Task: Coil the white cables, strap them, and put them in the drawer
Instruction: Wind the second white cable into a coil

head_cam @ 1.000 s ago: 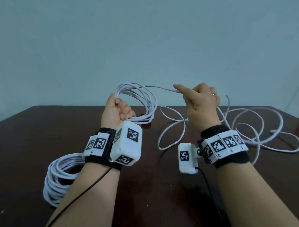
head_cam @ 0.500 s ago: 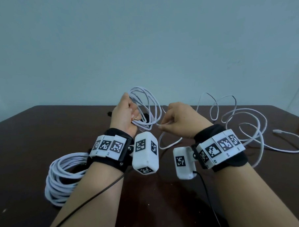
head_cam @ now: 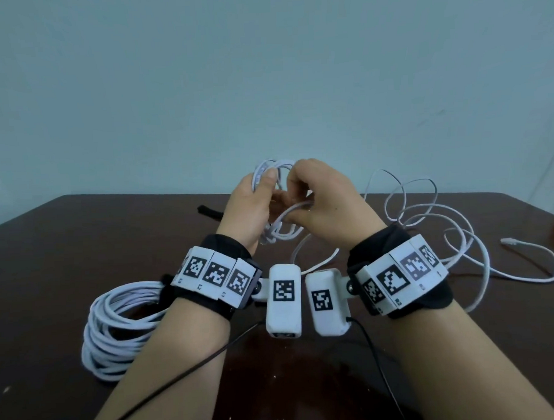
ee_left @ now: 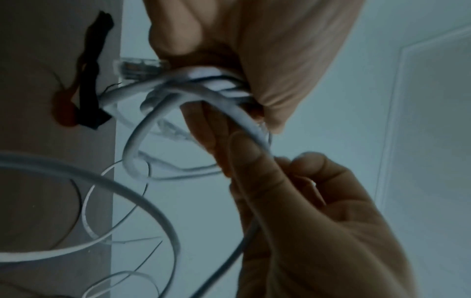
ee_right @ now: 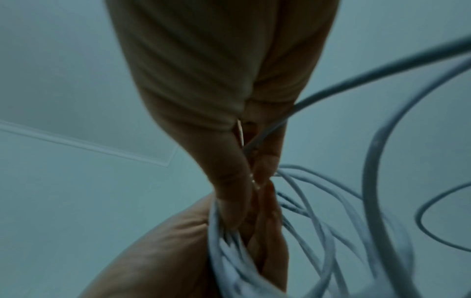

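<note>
White cable (head_cam: 276, 181): loops bunched under the left hand (head_cam: 250, 207) thumb and curled fingers.
Right hand (head_cam: 326, 204): fingers pinch a strand just beside the left fingertips.

The left hand (ee_left: 267, 50) grips bunched loops of white cable (ee_left: 193, 90), the right hand (ee_left: 318, 221) pinching one strand.

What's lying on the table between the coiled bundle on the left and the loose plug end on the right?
In the head view, both forearms cross between the coiled bundle and the plug end, plus loose cable loops.
</note>
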Motion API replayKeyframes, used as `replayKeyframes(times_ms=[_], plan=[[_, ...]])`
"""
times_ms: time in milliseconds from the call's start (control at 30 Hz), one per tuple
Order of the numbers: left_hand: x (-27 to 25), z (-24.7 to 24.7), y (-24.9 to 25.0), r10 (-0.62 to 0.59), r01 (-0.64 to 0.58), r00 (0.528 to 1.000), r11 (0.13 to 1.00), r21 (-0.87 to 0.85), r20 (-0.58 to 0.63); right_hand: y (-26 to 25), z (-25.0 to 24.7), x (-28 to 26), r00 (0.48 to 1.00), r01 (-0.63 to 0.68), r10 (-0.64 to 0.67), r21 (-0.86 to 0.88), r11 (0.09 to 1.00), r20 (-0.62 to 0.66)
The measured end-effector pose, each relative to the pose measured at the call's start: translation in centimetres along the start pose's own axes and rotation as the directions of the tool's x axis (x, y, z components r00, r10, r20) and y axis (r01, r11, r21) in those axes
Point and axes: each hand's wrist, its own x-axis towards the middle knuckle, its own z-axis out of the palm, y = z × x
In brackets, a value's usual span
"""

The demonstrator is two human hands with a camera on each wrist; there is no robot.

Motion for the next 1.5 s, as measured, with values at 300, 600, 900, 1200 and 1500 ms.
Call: replayKeyframes(times_ms=[300, 600, 900, 1200, 1500], plan=[[-0.7, -0.2, 0.9, -0.103, 0.097, 0.978, 0.995, 0.038, 0.181, 1.2, -1.9, -0.5, 0.958, -0.279, 0.283, 0.071, 0.958, -0.048], [-0.1, -0.9, 0.7, -0.153, 0.252, 0.943, 0.910, -0.329, 0.296, 4.1, -2.9, -1.0, 0.897, -0.397, 0.427, 0.217, 0.891, -0.111], [-0.6, -0.6, 0.6, -0.016, 0.173, 0.966, 0.779, -0.602, 0.258, 3.0, -1.3, -0.9, 0.885, -0.458, 0.464, 0.270, 0.847, 0.046], [-0.3, -0.2, 0.2, -0.100, 0.197, 0.977, 0.768, -0.610, 0.189, 3.2, 0.7, -0.6, 0.886, -0.396, 0.445, 0.708, 0.584, 0.128], [-0.9, 0.5, 0.4, -0.180, 0.374, 0.915, 0.716, -0.590, 0.362, 2.1, 0.2, -0.6, 0.844, -0.357, 0.495, 0.904, 0.233, 0.206]])
